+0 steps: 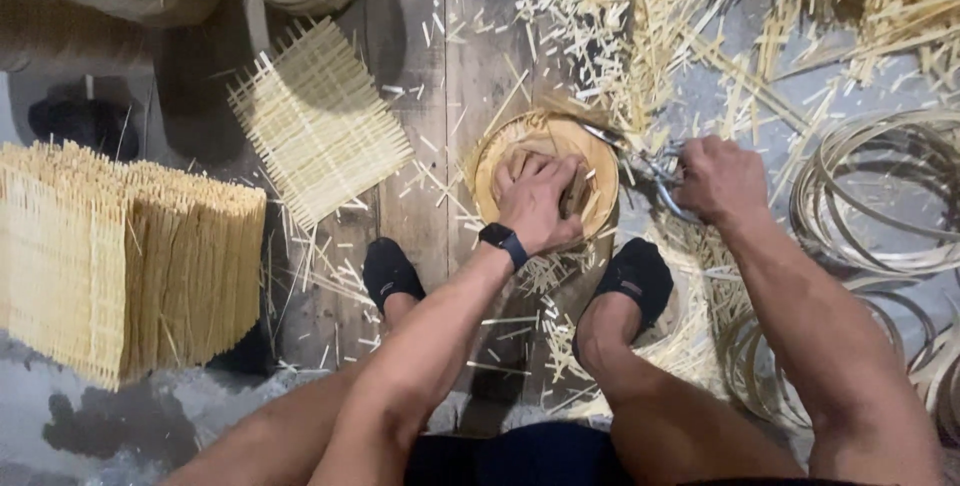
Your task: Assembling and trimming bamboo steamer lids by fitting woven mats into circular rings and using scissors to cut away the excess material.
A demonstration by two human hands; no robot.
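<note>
Plank floor: shears (640, 161) point upper-left, right hand (720, 181).

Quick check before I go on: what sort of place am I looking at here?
Likely a bamboo-weaving workshop, worked on the floor. A stack of woven slat mats stands at one side, coiled bamboo hoops lie at the other, and cut slivers litter the wooden boards.
</note>
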